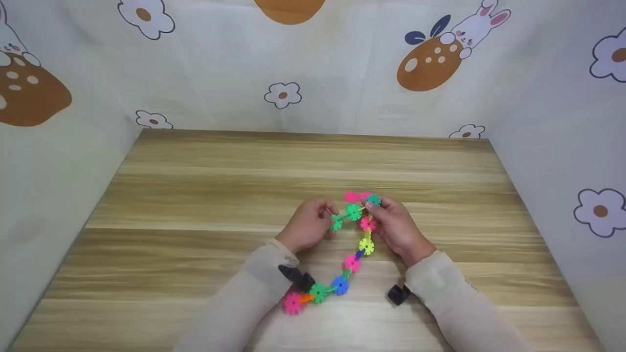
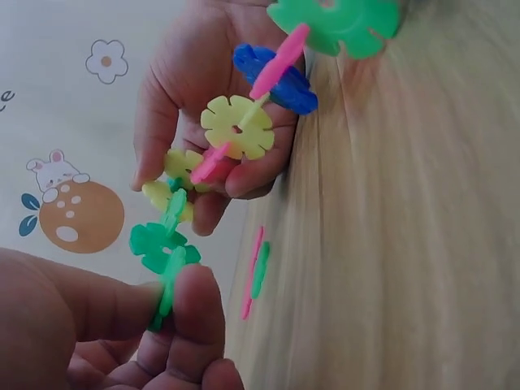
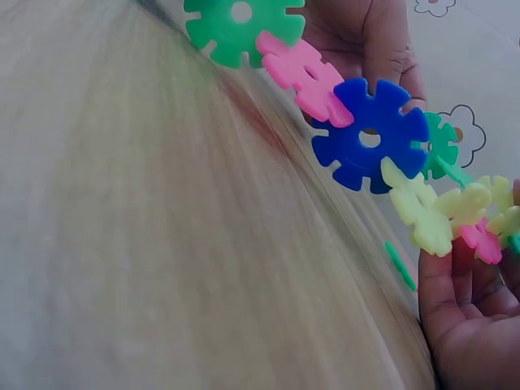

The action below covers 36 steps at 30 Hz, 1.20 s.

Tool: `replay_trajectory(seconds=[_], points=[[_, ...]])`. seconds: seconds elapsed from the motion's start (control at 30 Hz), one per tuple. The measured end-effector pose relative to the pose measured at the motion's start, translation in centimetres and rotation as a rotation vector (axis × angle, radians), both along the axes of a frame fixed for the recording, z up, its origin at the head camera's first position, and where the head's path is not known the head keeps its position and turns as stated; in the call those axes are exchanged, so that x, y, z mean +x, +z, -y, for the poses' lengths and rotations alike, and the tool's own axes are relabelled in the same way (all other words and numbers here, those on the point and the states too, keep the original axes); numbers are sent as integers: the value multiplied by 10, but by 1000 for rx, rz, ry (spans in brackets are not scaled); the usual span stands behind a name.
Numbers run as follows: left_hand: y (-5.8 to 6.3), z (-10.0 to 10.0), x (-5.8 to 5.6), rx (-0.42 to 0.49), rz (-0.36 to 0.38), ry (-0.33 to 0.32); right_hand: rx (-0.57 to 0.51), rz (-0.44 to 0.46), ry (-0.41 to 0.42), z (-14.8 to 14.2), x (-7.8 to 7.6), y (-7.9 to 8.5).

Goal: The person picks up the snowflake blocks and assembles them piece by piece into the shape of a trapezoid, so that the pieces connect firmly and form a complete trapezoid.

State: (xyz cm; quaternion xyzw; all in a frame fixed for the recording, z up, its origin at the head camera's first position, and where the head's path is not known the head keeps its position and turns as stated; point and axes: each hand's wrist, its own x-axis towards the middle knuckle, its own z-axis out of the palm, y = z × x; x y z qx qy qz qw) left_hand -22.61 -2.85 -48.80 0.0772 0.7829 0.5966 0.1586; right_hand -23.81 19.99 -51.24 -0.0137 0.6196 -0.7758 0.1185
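Observation:
A chain of notched plastic flower discs [image 1: 352, 263] in pink, green, blue and yellow runs from between the hands down towards the near side of the table. My left hand [image 1: 308, 224] pinches a green disc [image 2: 168, 288] at one end of it, between thumb and index finger. Further along, my right hand [image 1: 398, 230] holds the chain; in the right wrist view its fingers are curled round small yellow discs [image 3: 422, 215] and a pink one. The large blue disc [image 3: 349, 154] hangs beside these. A pink disc [image 1: 293, 303] forms the near end.
Pink discs [image 1: 350, 196] lie on the wooden table [image 1: 195, 195] just beyond the right hand. Black camera mounts [image 1: 398, 295] hang at both wrists. White walls [image 1: 220, 73] with flower and rabbit prints stand at the back and sides.

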Motion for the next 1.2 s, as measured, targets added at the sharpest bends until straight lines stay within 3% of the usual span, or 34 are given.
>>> replay_trajectory(seconds=[0.23, 0.4, 0.63, 0.9, 1.2], points=[[2, -3, -1, -1, -29, -5, -29, 9, -52, 1, 1, 2], [4, -5, -1, -111, -87, -24, -56, 66, -135, -3, -1, 5], [4, -4, -3, -238, -127, -178, -25, 113, -157, -13, -5, 7], [12, -4, -15, -294, -75, -304, -27, 128, -179, -22, -11, 7], [20, -15, -28, -310, -29, -347, -64, 130, -186, -39, -20, 7]])
